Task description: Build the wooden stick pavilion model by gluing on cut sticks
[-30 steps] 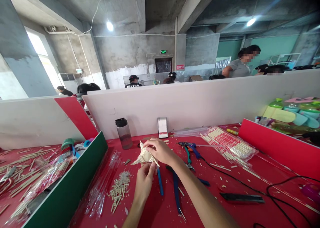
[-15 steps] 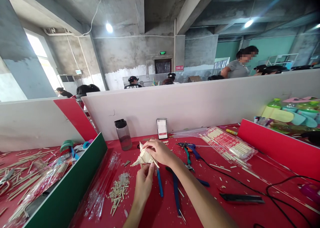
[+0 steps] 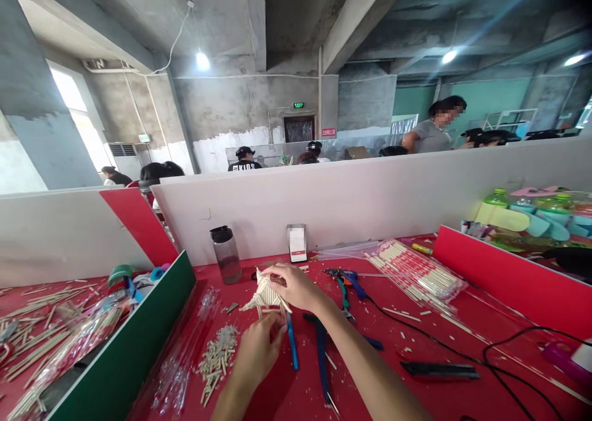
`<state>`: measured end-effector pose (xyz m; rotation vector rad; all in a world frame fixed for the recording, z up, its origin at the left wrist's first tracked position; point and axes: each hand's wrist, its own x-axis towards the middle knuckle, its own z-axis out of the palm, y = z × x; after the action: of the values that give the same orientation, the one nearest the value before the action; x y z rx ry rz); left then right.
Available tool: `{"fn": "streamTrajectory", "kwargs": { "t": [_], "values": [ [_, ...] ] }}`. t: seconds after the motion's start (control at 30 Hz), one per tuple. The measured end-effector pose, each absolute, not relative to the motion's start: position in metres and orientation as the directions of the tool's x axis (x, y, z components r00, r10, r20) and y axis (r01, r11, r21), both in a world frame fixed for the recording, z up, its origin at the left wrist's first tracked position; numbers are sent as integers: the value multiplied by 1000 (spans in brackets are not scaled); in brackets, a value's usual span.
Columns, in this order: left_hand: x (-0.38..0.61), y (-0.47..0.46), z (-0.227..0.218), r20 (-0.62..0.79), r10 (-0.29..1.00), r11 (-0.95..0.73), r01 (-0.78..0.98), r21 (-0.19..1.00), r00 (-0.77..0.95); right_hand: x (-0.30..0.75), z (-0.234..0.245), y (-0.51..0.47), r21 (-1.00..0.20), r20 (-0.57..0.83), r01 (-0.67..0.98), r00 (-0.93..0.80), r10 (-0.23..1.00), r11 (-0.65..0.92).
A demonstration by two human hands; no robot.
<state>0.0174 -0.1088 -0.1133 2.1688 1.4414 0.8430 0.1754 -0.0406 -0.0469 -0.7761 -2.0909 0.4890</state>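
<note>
A small model of pale wooden sticks (image 3: 267, 296), with a ribbed, roof-like top and pointed corners, stands near the middle of the red table. Short posts and crossbars show under its top. My right hand (image 3: 296, 287) grips the top from the right side, thumb and fingers closed on it. Just below the model, my left hand (image 3: 259, 345) is closed with curled fingers close to the lower bars; whatever its fingertips hold is hidden. A blue pen-like tool (image 3: 293, 342) lies right of my left hand. Blue-handled pliers (image 3: 322, 359) lie under my right forearm.
Cut stick pieces (image 3: 217, 356) and plastic wrappers (image 3: 180, 359) lie left. Behind stand a dark water bottle (image 3: 226, 254) and a phone (image 3: 297, 243). At right are a corded glue gun (image 3: 354, 282), bagged sticks (image 3: 420, 270) and a black cutter (image 3: 439, 370). Boards (image 3: 134, 328) wall the table.
My left hand has slid down and left, off the model's near edge, and its fingers have curled. The model's posts and bars now show below the roof. My right hand keeps its grip.
</note>
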Motion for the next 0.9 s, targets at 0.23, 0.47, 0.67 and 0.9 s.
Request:
{"fn": "streamTrajectory", "kwargs": {
  "t": [0.23,0.47,0.67,0.9],
  "values": [
    [10,-115,-104,269,934,-346,777,525,234,174,-50,-35,-662,575,331,-352,739,673],
    [19,-112,-112,321,947,-296,468,833,26,182,-47,-38,-696,523,286,-426,738,658],
    [28,-104,-124,172,982,-166,77,983,-80,185,-46,-37,-645,538,332,-443,717,689],
    [38,-111,-122,99,987,-110,-82,991,-125,182,-52,-32,-625,543,375,-421,727,684]
  ]
}}
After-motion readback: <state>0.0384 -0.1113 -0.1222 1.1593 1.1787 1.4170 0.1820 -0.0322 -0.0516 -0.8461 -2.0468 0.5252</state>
